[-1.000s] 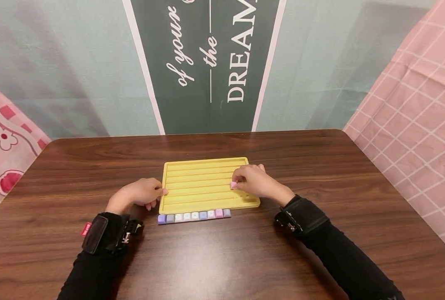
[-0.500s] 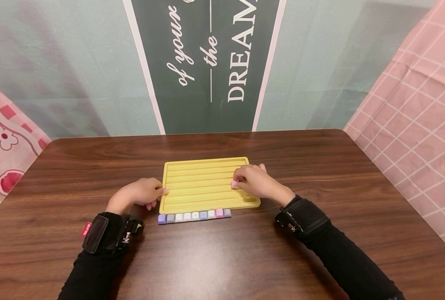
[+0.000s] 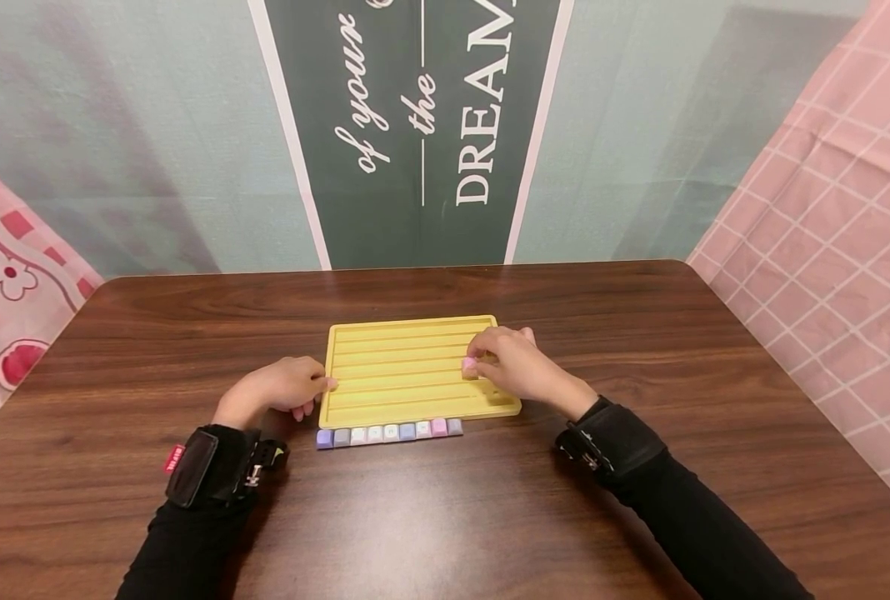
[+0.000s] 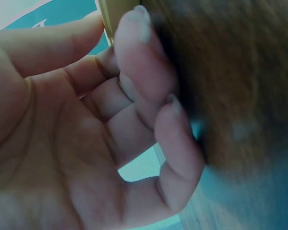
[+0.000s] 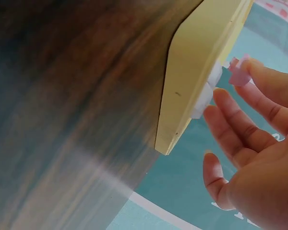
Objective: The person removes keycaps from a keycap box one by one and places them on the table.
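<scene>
A yellow tray (image 3: 385, 377) with long parallel grooves lies on the table. My left hand (image 3: 283, 387) holds its left edge, the thumb over the rim and the other fingers curled beside it. Between thumb and index finger, my right hand (image 3: 516, 362) pinches a pink keycap (image 3: 469, 367) over the right part of the tray. The right wrist view shows this pink keycap (image 5: 240, 72) raised off the tray, its underside stem facing the tray. Pale keycaps (image 5: 204, 98) sit in the tray below the right fingers, mostly hidden by that hand in the head view.
Along the tray's front edge, a row of several purple, grey, white, blue and pink keycaps (image 3: 391, 432) lies on the brown wooden table (image 3: 415, 517). Fabric backdrops (image 3: 602, 167) stand behind the table and at both sides.
My right hand and the pink keycap have shifted very slightly, the keycap a touch upward in the head view. The left hand, tray and keycap row stay in place.
</scene>
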A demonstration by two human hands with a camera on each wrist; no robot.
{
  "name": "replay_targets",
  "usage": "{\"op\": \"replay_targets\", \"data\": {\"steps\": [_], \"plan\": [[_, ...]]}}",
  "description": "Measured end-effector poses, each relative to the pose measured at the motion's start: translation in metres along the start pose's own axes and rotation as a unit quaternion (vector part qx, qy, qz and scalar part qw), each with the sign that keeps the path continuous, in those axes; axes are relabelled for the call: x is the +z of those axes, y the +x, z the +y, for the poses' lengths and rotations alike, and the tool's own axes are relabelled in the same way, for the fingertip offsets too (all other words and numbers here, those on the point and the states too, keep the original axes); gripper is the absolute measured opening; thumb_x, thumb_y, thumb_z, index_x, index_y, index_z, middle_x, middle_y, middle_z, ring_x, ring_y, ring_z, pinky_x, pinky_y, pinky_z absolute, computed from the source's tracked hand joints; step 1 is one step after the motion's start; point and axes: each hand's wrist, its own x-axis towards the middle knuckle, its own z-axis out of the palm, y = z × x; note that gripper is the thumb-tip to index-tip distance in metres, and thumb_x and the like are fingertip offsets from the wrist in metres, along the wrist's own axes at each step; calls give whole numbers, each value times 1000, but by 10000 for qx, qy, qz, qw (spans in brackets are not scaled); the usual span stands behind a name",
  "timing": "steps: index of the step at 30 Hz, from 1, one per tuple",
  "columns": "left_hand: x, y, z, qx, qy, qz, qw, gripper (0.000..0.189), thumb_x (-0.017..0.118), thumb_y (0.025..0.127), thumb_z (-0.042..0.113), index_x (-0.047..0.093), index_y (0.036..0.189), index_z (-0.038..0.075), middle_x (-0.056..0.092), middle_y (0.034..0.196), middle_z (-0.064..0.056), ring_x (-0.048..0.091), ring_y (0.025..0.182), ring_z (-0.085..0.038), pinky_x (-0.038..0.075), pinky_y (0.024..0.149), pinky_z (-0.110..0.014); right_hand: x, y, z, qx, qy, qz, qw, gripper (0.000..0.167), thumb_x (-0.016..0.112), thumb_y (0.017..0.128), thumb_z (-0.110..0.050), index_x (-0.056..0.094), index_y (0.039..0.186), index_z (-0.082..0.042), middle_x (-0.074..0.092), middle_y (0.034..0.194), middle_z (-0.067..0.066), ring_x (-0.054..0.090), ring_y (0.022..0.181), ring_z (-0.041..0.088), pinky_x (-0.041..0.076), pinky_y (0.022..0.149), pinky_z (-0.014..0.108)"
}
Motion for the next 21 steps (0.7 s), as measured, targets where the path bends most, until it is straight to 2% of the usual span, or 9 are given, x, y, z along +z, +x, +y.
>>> {"op": "replay_targets", "data": {"steps": [11,16,21], "plan": [[0,-1,1,12,-18,-28,10000,25,45,96,16,52,76,3,50,60,-6,50,51,-15,42,54,-29,-3,-10,0,-372,-99,365,9986,11,65,85,-20,65,90,-10,62,90,0,55,89,19,28,73,39],[0,-1,1,14,-22,-33,10000,25,45,96,16,52,76,3,50,60,-6,50,50,-15,42,53,-28,-5,-13,2,-370,-150,414,9983,9,67,84,-19,66,88,-10,61,92,1,54,91,19,27,72,38],[0,-1,1,2,-19,-47,10000,25,45,96,16,52,76,3,50,61,-6,51,51,-15,42,53,-28,-6,-18,3,-323,-104,374,9987,7,67,83,-17,65,86,-11,57,89,1,49,84,19,25,70,37]]}}
